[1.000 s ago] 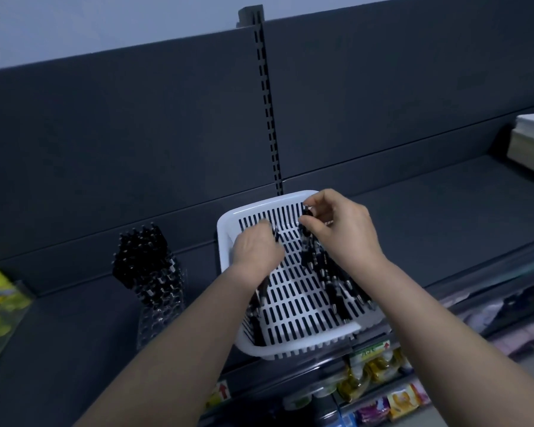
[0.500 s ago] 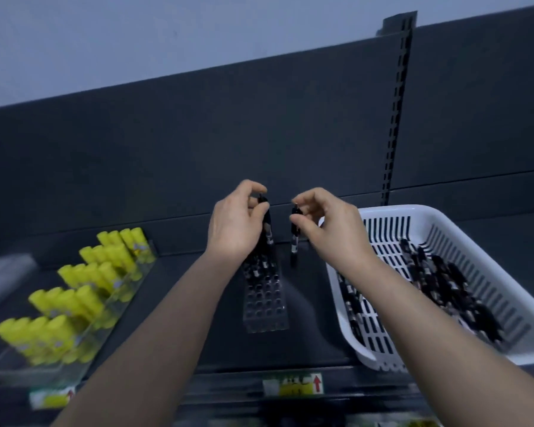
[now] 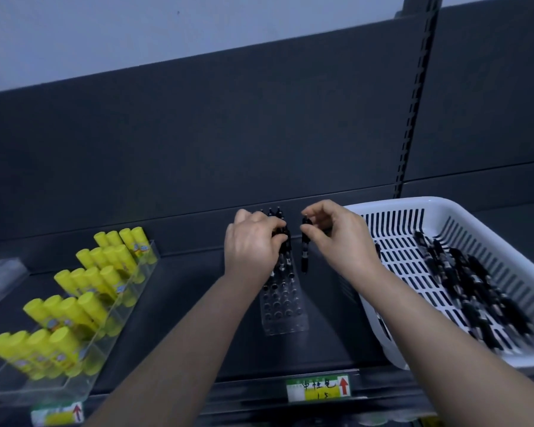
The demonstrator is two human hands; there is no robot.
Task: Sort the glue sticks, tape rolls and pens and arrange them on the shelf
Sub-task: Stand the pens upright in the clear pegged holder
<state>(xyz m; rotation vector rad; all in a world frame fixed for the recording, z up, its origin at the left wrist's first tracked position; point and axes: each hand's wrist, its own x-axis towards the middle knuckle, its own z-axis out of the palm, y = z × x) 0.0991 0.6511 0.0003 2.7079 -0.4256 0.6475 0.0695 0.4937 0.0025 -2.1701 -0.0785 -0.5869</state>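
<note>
Our left hand (image 3: 253, 248) curls its fingers round a few black pens (image 3: 282, 241), holding them upright over the clear pen holder (image 3: 282, 306) on the dark shelf (image 3: 182, 303). Our right hand (image 3: 336, 238) pinches a single pen (image 3: 305, 248) by its top, and it hangs upright just right of the holder. Beside that hand the white basket (image 3: 444, 208) holds loose pens (image 3: 475, 291) lying flat. On the left, yellow glue sticks (image 3: 84, 291) stand in rows in a clear tray (image 3: 59, 392).
</note>
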